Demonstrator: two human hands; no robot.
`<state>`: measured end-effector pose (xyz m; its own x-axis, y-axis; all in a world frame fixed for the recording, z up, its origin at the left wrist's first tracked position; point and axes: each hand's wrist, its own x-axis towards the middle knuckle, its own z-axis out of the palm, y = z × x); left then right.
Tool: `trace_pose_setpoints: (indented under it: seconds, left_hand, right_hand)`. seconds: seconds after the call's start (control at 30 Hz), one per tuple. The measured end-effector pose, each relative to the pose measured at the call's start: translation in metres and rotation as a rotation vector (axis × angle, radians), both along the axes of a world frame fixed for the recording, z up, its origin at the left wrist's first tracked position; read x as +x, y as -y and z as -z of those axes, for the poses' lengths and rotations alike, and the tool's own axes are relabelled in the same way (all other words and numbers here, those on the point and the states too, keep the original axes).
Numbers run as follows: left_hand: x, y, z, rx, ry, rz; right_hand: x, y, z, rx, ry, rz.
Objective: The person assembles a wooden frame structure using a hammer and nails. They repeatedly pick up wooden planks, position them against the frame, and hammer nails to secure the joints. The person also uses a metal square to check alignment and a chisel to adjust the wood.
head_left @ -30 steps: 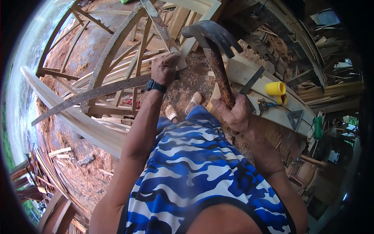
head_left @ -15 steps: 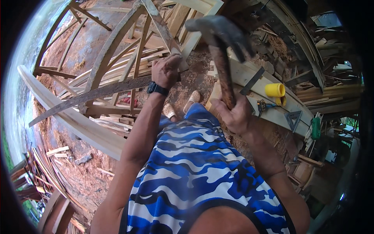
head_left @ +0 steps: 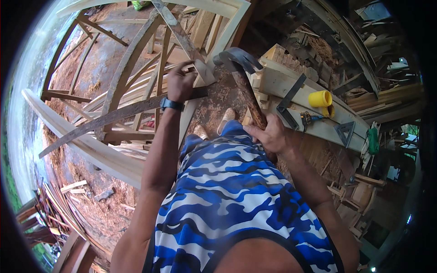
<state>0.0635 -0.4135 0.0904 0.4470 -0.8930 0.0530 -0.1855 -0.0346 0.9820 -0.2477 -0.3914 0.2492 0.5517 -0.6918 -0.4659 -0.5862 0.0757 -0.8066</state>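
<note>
Shavings litter the workshop floor (head_left: 216, 101) around your feet. At three o'clock your right hand (head_left: 273, 134) wraps round the handle of the hammer (head_left: 248, 93); its head, toward twelve, sits lower than a second ago. At eleven, your blurred left hand (head_left: 180, 83) has loosened from its earlier fist and shifted off the end of the pale brace (head_left: 205, 72); I cannot tell whether its half-curled fingers touch wood. The dark plank (head_left: 123, 110) passes beneath that wrist toward nine. At two, the black square (head_left: 293, 92) now shows its L-shape near the yellow container (head_left: 320, 98).
</note>
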Motion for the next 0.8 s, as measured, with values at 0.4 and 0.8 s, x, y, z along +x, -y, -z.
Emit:
trace_pose_setpoints:
  seconds: [0.4,0.8]
  left_hand:
    - [0.037,0.115,0.015,0.462,0.295,-0.301]
    - [0.027,0.113,0.017,0.404,0.309,-0.354]
  right_hand:
    - [0.035,0.009,-0.042,-0.273,0.291,0.065]
    - [0.045,0.035,-0.010,-0.385,-0.201,-0.156]
